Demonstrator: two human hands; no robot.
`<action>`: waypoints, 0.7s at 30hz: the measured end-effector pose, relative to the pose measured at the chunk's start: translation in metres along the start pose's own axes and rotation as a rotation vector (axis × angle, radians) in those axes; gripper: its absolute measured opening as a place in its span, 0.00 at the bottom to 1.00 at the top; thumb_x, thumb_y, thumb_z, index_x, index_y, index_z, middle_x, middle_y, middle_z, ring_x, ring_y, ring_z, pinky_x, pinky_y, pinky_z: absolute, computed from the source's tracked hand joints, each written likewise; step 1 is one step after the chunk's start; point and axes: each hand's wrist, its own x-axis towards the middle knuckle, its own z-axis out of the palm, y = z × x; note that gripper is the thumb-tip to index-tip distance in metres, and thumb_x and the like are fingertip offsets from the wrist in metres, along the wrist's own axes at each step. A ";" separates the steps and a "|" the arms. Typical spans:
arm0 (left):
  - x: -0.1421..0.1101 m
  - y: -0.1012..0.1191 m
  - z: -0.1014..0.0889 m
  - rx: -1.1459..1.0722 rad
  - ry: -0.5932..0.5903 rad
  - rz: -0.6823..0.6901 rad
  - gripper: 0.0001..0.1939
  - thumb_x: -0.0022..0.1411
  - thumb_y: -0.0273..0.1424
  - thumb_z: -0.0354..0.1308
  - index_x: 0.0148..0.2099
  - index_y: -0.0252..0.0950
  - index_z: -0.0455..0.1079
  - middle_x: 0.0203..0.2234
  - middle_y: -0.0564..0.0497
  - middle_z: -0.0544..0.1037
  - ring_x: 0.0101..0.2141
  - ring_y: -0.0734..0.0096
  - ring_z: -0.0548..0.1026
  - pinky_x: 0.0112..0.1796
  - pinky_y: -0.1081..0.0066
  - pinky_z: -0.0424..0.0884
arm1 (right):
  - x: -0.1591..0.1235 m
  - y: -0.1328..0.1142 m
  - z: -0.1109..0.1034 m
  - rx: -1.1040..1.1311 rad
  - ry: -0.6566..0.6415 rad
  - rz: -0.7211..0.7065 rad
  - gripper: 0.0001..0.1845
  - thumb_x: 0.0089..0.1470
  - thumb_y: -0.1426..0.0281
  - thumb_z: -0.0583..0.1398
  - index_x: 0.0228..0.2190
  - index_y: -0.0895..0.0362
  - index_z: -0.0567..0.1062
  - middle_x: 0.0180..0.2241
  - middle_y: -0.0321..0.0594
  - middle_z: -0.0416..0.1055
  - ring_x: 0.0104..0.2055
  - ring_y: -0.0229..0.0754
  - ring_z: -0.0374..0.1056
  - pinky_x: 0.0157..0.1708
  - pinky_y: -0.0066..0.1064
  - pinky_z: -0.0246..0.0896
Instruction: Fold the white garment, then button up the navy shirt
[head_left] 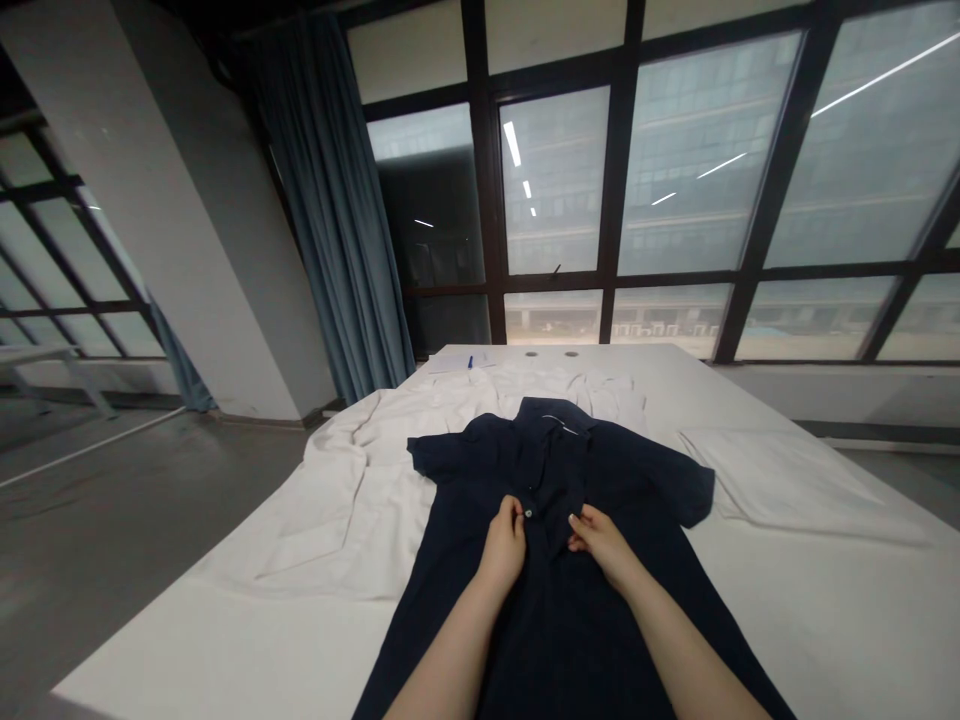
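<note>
Left to right: a grey concrete column [187,250] and a blue-grey curtain [330,230], both well off the work surface; a crumpled white cloth [337,520] on a white-covered platform [187,640], lying beside and partly beneath the garment, apparently as a soft underlay. Left hand [504,548]: fingers and thumb pressed together, pinching the front edge of a navy short-sleeved shirt-dress [570,640] just beside a small pale button [529,512], seemingly to hold that edge up and steady. The garment lies front up and centred before the person, collar away and sleeves out, a placement that appears to put its front opening within reach of both hands. Right hand [600,545]: fingers curled, tips gathered on the opposite front edge, apparently pinching it, though the grip is partly hidden. Farther right, a flat white cushion [795,490] lies apart from the garment, just beyond the sleeve.
</note>
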 end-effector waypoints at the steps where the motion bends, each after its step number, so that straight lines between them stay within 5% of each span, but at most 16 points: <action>1: 0.000 0.001 0.000 -0.014 0.002 0.001 0.05 0.54 0.23 0.42 0.29 0.38 0.54 0.22 0.56 0.63 0.26 0.74 0.65 0.31 0.74 0.60 | 0.000 0.000 -0.001 0.025 -0.001 0.001 0.13 0.39 0.62 0.59 0.26 0.57 0.66 0.17 0.30 0.63 0.18 0.32 0.61 0.20 0.25 0.60; 10: 0.000 0.010 0.001 -0.046 0.017 0.036 0.06 0.53 0.24 0.42 0.31 0.37 0.59 0.24 0.54 0.66 0.28 0.73 0.66 0.33 0.73 0.61 | 0.000 0.008 0.010 -0.069 0.093 0.053 0.16 0.46 0.58 0.49 0.33 0.56 0.61 0.11 0.27 0.60 0.12 0.36 0.60 0.11 0.25 0.55; 16: -0.002 0.012 0.005 -0.015 0.086 0.025 0.08 0.53 0.22 0.40 0.32 0.37 0.58 0.24 0.54 0.65 0.28 0.73 0.66 0.33 0.73 0.61 | -0.007 -0.001 0.012 0.048 0.240 0.043 0.15 0.47 0.56 0.46 0.25 0.54 0.58 0.10 0.28 0.59 0.12 0.36 0.60 0.10 0.25 0.55; 21: -0.005 0.017 0.004 0.000 0.128 0.058 0.06 0.55 0.24 0.41 0.34 0.37 0.57 0.26 0.53 0.65 0.30 0.73 0.67 0.34 0.72 0.62 | -0.026 -0.018 0.023 -0.447 0.090 0.174 0.21 0.42 0.51 0.52 0.15 0.55 0.58 0.09 0.33 0.61 0.10 0.35 0.58 0.09 0.24 0.48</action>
